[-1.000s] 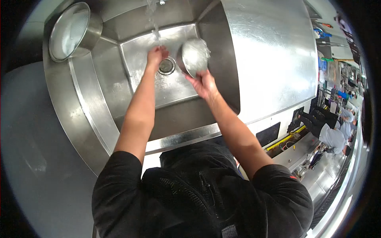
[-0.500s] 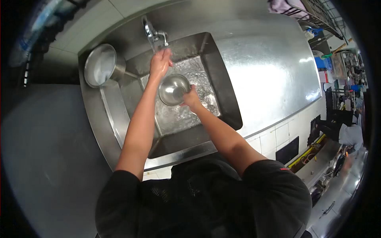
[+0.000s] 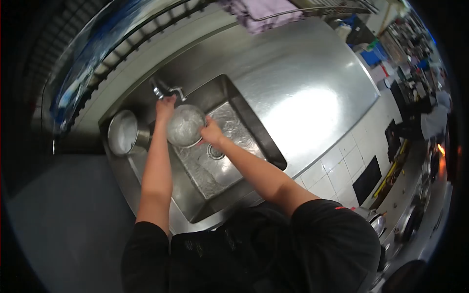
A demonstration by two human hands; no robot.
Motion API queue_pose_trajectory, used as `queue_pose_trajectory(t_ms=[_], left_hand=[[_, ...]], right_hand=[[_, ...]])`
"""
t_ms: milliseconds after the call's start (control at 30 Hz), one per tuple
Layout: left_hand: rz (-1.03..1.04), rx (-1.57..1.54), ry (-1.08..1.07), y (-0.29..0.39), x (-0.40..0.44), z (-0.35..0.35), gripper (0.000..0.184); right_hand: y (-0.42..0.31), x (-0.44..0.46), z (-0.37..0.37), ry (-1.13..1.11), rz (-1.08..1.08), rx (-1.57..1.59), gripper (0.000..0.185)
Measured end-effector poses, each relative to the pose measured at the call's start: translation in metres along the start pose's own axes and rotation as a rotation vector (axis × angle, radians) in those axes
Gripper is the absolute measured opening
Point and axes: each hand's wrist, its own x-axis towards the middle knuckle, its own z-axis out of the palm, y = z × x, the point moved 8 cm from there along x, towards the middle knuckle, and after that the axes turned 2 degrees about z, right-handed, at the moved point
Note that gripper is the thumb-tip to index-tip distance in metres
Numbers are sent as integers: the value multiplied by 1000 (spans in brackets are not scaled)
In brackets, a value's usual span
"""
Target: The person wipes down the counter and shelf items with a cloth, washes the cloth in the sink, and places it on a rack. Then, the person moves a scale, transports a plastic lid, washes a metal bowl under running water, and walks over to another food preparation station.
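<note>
A round metal bowl (image 3: 186, 128) is held up over the left part of the sink (image 3: 254, 134), under the spout of the tap (image 3: 159, 92). Its inside looks shimmery, with water in it. My right hand (image 3: 212, 132) grips the bowl by its right rim. At the tap body, my left hand (image 3: 166, 105) has its fingers curled against the metal, partly hidden. Water runs over the sink bottom around the drain (image 3: 215, 152).
Left of the sink, a larger metal pot (image 3: 123, 133) lies tilted on the ledge. A steel counter (image 3: 293, 97) extends right. Above hangs a wire rack (image 3: 146, 39) with a purple cloth (image 3: 264, 12). Another person (image 3: 430, 119) stands far right, near a flame.
The bowl has risen from the sink bottom toward the tap in my right hand. My left hand has moved from under the spout to the tap body. The view has shifted.
</note>
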Motion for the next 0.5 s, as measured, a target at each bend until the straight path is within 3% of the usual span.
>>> queue_pose_trajectory(t_ms=[33,100,133,200,233,267,300,333,367,433,500], left_hand=[[30,-8,-21,-4,10,14,37],[54,49,-265,-9,20,55,41],[83,44,-286,5,19,58,41],[-380,-320,-498,4,-2,75,37],[-367,-284,-439,7,4,76,36],[-354,-253,-376,6,14,74,36],[-426,-541,-419,0,29,76,35],[-501,-826,-458,0,40,79,34],[-561,-923,-413,31,29,68,30],[-523,-905,-390,54,4,72,29],[-388,-846,-384,42,2,72,31]], right_hand=[[0,-4,-10,30,-22,6,54],[5,-16,-26,27,17,42,54],[11,-28,-37,68,115,190,54],[53,-45,-64,91,304,572,50],[87,-49,-81,67,389,806,47],[93,-69,-97,125,338,874,41],[98,-91,-113,178,287,939,36],[115,-110,-130,280,313,964,36],[133,-127,-145,378,345,987,36],[147,-149,-152,313,439,835,36],[118,-170,-147,235,513,699,36]])
